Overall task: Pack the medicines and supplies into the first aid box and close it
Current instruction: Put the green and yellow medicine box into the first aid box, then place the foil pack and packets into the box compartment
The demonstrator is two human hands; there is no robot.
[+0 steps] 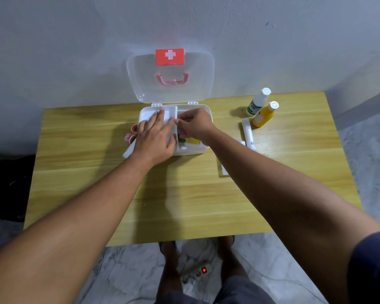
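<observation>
Power strip (196,273) by my feet, hands at the box.
My left hand (156,139) lies flat, fingers spread, on the white tray (170,114) in the first aid box (198,150); my right hand (195,126) pinches its edge. Lid (171,77) open, white cross on red; bottle labels unreadable.

Plain home room: wooden table (97,183), marble floor (127,270), power strip (196,273).

Both bare forearms are reaching forward, converging. The left hand (156,139) is lying flat, fingers spread. The right hand (194,125) is pinching, fingers curled.
</observation>
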